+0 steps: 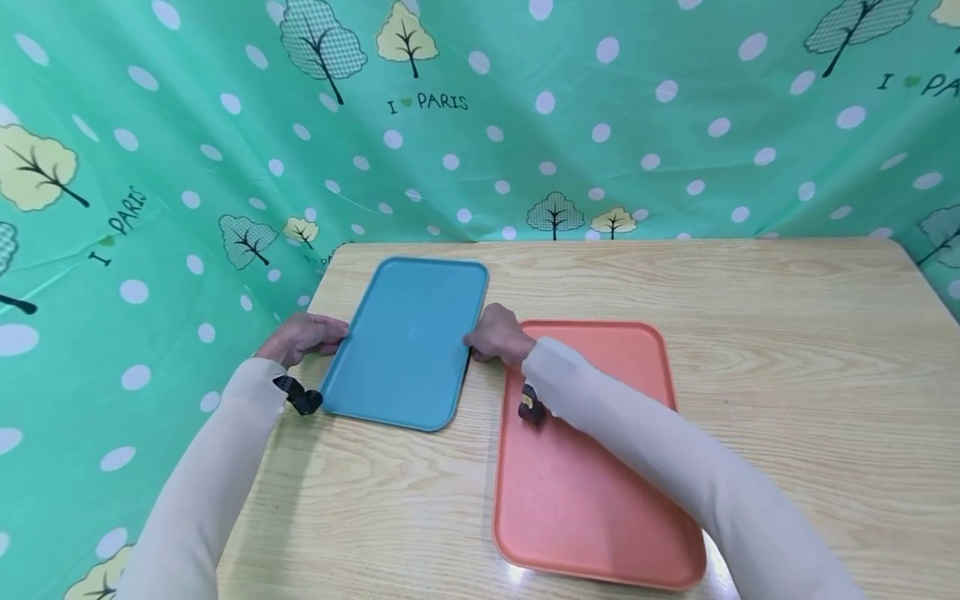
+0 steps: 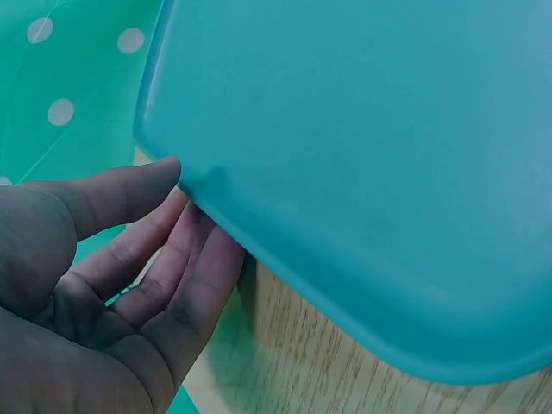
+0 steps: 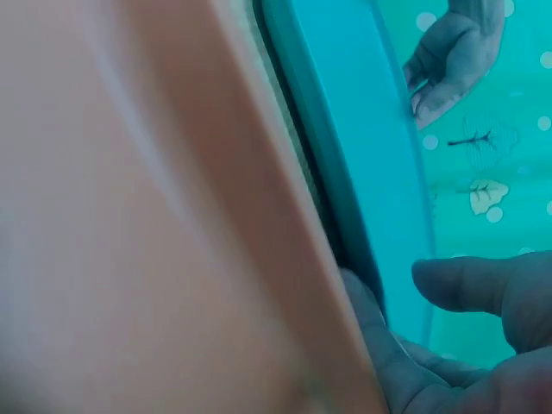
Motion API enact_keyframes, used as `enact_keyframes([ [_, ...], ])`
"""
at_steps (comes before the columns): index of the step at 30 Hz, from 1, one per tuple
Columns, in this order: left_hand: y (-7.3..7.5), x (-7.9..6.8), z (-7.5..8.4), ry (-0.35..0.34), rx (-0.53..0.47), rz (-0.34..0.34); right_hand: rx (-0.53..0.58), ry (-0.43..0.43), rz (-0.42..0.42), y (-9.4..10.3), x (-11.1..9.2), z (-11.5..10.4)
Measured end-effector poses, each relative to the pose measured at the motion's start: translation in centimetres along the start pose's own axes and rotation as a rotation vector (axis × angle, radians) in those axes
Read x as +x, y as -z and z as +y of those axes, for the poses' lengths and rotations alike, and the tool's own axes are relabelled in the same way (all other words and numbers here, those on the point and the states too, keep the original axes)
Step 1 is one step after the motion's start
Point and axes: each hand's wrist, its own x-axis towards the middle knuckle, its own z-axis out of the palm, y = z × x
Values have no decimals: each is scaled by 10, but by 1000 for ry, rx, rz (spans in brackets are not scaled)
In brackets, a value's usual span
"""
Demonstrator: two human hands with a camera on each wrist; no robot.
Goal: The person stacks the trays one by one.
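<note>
A blue rectangular tray (image 1: 408,342) lies at the left of the wooden table. My left hand (image 1: 303,337) grips its left rim; in the left wrist view the thumb (image 2: 129,194) is at the top of the rim and the other fingers reach under the edge. On the opposite side my right hand (image 1: 497,335) holds the right rim, its thumb (image 3: 466,285) over the tray and fingers against the outer side. Below my right forearm lies a larger pink-red tray (image 1: 592,508), partly hidden by the sleeve.
The wooden table (image 1: 810,358) extends to the right and behind the trays. A green dotted cloth with printed trees (image 1: 525,125) hangs along the back and left side, close to the left hand. Dark wrist cameras (image 1: 303,396) sit under both sleeves.
</note>
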Motion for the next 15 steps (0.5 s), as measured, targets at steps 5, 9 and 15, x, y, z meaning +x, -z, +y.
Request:
enact_keyframes([
  [5,-2,2,-1,-1,13,3,64,-36,-5,1,8,-1],
  [9,-2,2,-1,9,10,10,41,-54,3,0,12,-2],
  [15,-2,1,-4,14,-21,9,-11,-89,21,-2,14,-2],
])
